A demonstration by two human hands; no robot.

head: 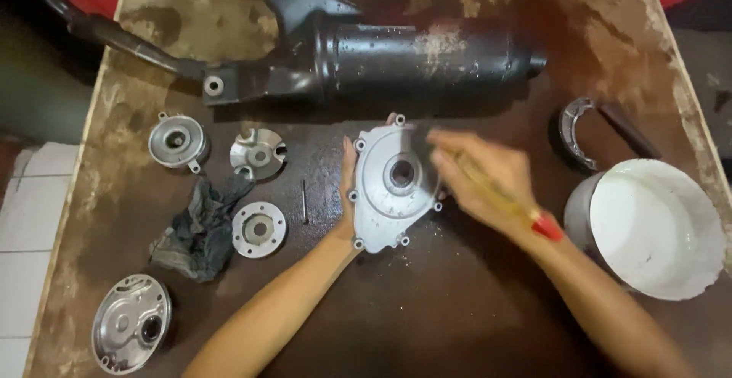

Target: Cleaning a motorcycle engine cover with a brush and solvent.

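A grey metal engine cover (390,195) with bolt holes around its rim and a round bore in the middle lies near the centre of the stained wooden table (473,324). My left hand (348,187) grips its left edge from beneath and steadies it. My right hand (479,180) is blurred with motion over the cover's right side and holds a brush with a yellow and red handle (526,212), its dark bristles against the cover's top.
A black exhaust muffler (396,61) lies across the table's far side. Left of the cover are several round metal parts (178,141), a thin pin (304,201) and a dark rag (200,229). A white bucket (657,229) and a brake shoe (573,130) sit at right.
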